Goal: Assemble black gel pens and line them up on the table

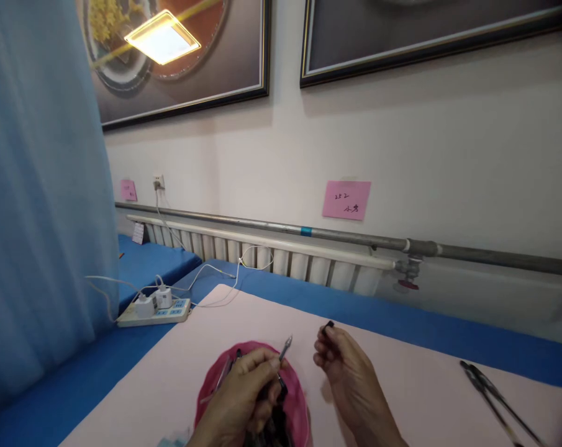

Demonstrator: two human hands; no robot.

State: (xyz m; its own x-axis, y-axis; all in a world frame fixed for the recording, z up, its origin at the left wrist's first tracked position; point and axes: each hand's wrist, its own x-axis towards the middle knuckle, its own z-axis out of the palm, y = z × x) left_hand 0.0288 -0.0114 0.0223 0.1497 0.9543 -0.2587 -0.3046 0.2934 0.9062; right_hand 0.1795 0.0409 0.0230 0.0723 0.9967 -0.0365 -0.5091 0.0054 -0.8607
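Over a round pink container (205, 386), my left hand (243, 391) is closed on a pen (286, 345), whose bare metallic tip points up and to the right. My right hand (355, 379), a short way to the right, pinches a small black pen cap (328, 325) between thumb and fingers. Cap and pen are apart. Inside the container lie several dark and clear pens (223, 372), partly covered by my left hand. Farther right, two long dark pens (483, 388) lie side by side on the pale pink sheet (415, 397).
The sheet covers a blue table (402, 316) by the wall. A power strip (178, 310) with white plugs and cables sits at the left, beside a blue curtain (43, 186). A metal pipe (355, 236) and radiator (294, 261) run behind. A pink note (346, 200) hangs above.
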